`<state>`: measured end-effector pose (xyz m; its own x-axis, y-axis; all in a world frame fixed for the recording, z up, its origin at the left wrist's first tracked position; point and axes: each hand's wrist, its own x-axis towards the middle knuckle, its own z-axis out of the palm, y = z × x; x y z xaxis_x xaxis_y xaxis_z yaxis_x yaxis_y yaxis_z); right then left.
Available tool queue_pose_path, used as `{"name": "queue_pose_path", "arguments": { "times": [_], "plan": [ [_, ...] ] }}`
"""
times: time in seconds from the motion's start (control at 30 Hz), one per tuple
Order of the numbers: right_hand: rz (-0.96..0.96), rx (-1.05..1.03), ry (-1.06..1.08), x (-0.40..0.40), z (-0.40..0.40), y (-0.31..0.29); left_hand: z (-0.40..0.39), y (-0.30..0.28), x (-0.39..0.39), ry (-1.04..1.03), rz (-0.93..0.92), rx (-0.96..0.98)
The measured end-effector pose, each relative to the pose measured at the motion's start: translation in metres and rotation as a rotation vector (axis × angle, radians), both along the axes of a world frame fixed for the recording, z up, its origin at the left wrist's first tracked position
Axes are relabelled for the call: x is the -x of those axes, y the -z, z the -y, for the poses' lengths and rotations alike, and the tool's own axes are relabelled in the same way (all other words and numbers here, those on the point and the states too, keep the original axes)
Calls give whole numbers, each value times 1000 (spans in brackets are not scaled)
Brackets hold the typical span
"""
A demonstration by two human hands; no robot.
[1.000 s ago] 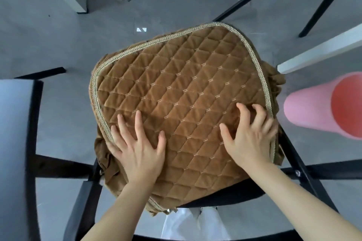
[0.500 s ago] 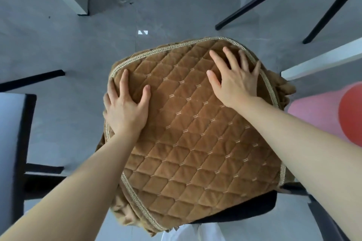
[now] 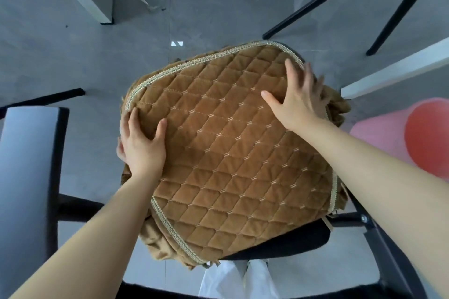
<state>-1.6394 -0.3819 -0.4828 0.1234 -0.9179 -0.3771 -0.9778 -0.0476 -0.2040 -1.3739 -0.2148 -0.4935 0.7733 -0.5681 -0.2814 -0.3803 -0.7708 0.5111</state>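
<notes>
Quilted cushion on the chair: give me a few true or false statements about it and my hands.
1. The quilted cushion lies on a black chair seat. True.
2. The right hand is lifted clear of the cushion. False: it rests on the far right corner with its fingers spread.
3. The left hand holds the cushion's left edge, thumb on top. True.
4. The cushion is plain blue. False: it is brown, with diamond stitching and a pale braid round the rim.
5. A pink roll lies to the right of the chair. True.
</notes>
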Motion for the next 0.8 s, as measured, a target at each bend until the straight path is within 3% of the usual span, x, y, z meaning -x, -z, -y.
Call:
{"name": "queue_pose_path", "arguments": {
  "times": [0.07, 0.17, 0.3, 0.5, 0.8],
  "plan": [
    [54, -99, 299, 14, 0, -7, -6, -7, 0, -208, -132, -64],
    [-64, -145, 343, 27, 6, -21, -6, -16, -5, -425, -347, -28],
    [-40, -159, 296, 28, 11, -31, -8, -19, -5, -444, -368, 10],
    [-62, -210, 395, 52, -12, -35, -20, -23, 10, -379, -351, 18],
    [-111, -230, 474, 90, -72, -39, -41, -31, 34, -214, -306, -115]
  ]
}}
